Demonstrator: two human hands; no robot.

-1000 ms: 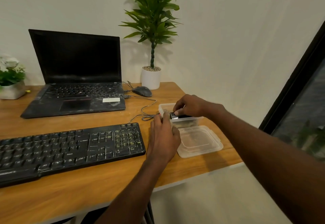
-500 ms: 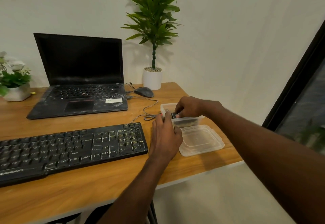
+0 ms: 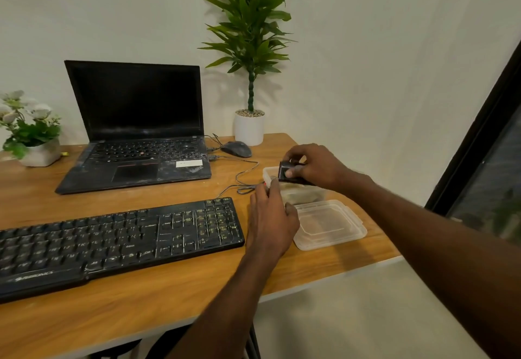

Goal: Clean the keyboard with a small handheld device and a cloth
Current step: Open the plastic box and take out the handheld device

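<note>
A black keyboard lies on the wooden desk in front of me. To its right stands a clear plastic container with something pale inside, too dim to name. My left hand holds the container's near left side. My right hand grips a small black handheld device just above the container's rim. The container's lid lies on the desk in front of it.
An open black laptop sits behind the keyboard, with a mouse and its cable to its right. A tall potted plant stands at the back, a flower pot at far left. The desk edge is close on the right.
My right hand has lifted the black device up out of the container. My left hand stays on the container. The camera view has shifted slightly.
</note>
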